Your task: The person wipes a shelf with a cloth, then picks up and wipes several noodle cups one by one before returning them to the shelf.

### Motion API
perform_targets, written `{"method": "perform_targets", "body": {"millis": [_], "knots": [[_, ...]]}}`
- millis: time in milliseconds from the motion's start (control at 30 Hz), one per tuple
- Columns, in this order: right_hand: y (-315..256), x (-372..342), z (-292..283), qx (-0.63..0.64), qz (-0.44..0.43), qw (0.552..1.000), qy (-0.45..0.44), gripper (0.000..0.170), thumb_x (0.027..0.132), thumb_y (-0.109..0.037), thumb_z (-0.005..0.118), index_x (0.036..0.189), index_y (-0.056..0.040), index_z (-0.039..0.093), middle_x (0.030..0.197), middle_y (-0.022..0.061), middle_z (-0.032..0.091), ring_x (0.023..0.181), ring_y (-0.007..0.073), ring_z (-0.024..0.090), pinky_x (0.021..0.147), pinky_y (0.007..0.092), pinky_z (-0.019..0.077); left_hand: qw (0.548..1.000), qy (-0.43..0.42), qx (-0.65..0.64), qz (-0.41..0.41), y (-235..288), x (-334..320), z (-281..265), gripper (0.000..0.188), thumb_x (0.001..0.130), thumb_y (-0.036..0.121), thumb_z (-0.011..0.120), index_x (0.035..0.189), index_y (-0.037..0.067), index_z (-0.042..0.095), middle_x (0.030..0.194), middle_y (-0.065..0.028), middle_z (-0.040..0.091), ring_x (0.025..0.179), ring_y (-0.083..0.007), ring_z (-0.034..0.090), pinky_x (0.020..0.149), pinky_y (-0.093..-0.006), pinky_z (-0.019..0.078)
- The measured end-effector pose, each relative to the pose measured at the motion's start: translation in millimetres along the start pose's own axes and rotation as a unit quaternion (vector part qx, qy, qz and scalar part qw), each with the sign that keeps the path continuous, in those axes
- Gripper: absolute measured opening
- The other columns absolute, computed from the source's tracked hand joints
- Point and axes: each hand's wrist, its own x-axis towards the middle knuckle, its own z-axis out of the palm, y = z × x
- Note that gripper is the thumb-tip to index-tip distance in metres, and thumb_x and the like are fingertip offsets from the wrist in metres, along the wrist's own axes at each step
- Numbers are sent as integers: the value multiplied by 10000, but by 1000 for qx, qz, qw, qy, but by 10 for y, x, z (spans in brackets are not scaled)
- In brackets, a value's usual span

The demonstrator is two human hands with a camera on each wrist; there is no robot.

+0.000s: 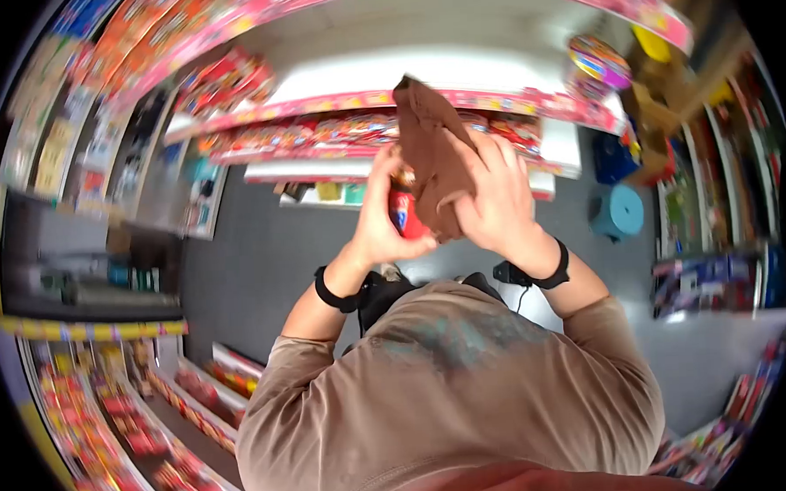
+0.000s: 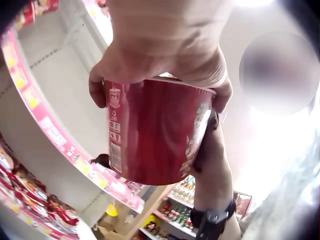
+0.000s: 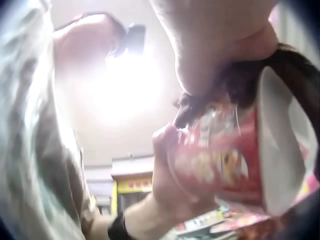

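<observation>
My left hand (image 1: 376,222) grips a red instant noodle tub (image 1: 402,213) in front of the body. In the left wrist view the fingers and thumb span one end of the tub (image 2: 152,135), whose side shows a barcode and small printed symbols. My right hand (image 1: 501,191) holds a brown cloth (image 1: 435,160) against the tub, and the cloth covers much of it in the head view. The right wrist view shows the tub (image 3: 220,165) tilted on its side, its pale round end facing right, with the dark cloth (image 3: 242,82) bunched on it under my right hand.
Ahead stands a white shelf (image 1: 358,49) with pink price strips. Red packets (image 1: 224,82) lie at its left, and a colourful tub (image 1: 597,61) stands at its right. A blue stool (image 1: 620,212) is on the grey floor (image 1: 262,251) to the right. Stocked shelves line both sides.
</observation>
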Motion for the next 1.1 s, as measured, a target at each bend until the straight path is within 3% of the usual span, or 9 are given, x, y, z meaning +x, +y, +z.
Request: {"method": "perform_targets", "body": {"millis": [100,200,333,500,633,700,933,1067,1100], "knots": [[-62,211,358,187,-7,980,-73,449,838,-253,614,1240,-54,635,1216,178,635,1106,378,581,928,464,472,992,14,125,-16,346,-397,-334,1156,468,489,906,1411,44,408,1528,-342,270,1417,-505,310,1141,-559,294],[-34,373,861,266,-86,931,-235,375,836,-229,648,1183,-84,648,1104,153,678,1015,377,616,925,456,475,974,46,217,-40,424,-637,-519,1132,462,519,906,1374,53,426,1477,-320,346,1382,-451,387,1118,-526,337],[-755,58,1001,135,-140,979,-58,436,838,-273,673,1208,-46,635,1106,211,580,1040,412,545,896,476,469,979,121,100,-127,101,-930,-799,1149,507,439,897,1450,51,368,1488,-282,331,1406,-433,343,1152,-517,309],[-1012,259,1124,242,11,959,-147,373,960,-346,570,1139,-28,650,1026,205,650,967,407,600,833,459,497,988,66,34,-136,190,-1231,-1077,1180,529,519,880,1466,32,354,1502,-298,315,1450,-444,284,1172,-509,269],[-1029,486,1566,590,30,694,-410,338,1041,-169,468,1288,31,583,1359,138,568,1282,224,536,1099,361,425,992,15,59,-110,302,-1428,-1394,1176,584,609,833,1464,-8,356,1520,-301,297,1441,-418,317,1163,-486,267],[-1064,329,1912,666,88,605,-427,378,1039,-162,476,1370,12,524,1389,136,545,1292,232,529,1117,355,412,992,15,25,-122,219,-1586,-1545,1147,565,580,853,1450,24,382,1518,-310,297,1446,-426,312,1162,-489,271],[-1816,-253,2247,713,285,597,-235,486,1028,-272,554,1419,3,470,1359,129,582,1238,192,575,1035,349,484,980,15,38,-193,89,-1994,-2399,958,491,456,927,1302,119,544,1551,-254,307,1460,-383,298,1098,-483,392],[-2031,-552,2431,643,240,726,-52,531,1050,-318,483,1474,-26,354,1494,167,461,1330,243,514,1104,398,461,932,139,-128,-308,208,-2029,-2590,933,630,323,952,1368,42,456,1404,-227,473,1179,-294,590,954,-410,528],[-2117,-618,2419,637,266,723,-22,494,1036,-253,494,1454,-26,361,1373,141,503,1159,200,538,928,353,456,944,184,-112,-249,140,-2054,-2553,946,708,353,916,1420,33,381,1346,-193,520,1145,-249,604,954,-392,527]]}}
